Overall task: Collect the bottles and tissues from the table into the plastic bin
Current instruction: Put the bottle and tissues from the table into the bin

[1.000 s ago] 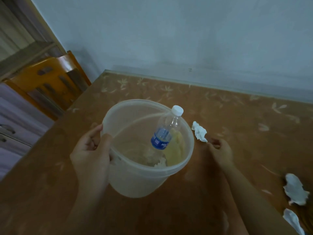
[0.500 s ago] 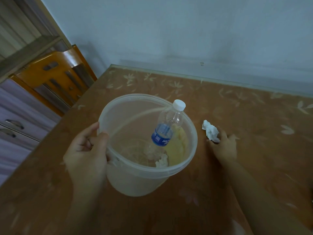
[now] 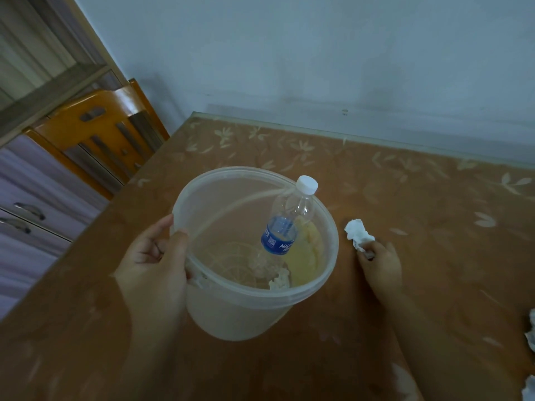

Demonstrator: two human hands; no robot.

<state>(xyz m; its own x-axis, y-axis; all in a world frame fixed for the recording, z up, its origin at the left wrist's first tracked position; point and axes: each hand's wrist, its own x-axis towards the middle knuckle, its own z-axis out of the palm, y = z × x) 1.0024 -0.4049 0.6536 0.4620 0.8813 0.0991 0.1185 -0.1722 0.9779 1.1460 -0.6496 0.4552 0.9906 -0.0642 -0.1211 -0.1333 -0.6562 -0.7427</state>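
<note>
A translucent plastic bin (image 3: 231,314) stands on the brown table (image 3: 419,198). My left hand (image 3: 153,267) grips its left rim. Inside leans a clear bottle (image 3: 286,224) with a blue label and white cap, its neck poking above the rim, with a bit of tissue (image 3: 279,282) at the bottom. Just right of the bin, my right hand (image 3: 379,261) pinches a crumpled white tissue (image 3: 357,233) between its fingertips, low over the table.
More crumpled tissues (image 3: 531,334) lie at the table's right edge of view, another tissue (image 3: 529,389) lower down. An orange wooden chair (image 3: 98,134) and purple drawers (image 3: 26,204) stand to the left. A pale wall runs behind the table.
My right hand has closed its fingertips on the tissue beside the bin. The view has shifted a little; the left hand stays on the bin's rim.
</note>
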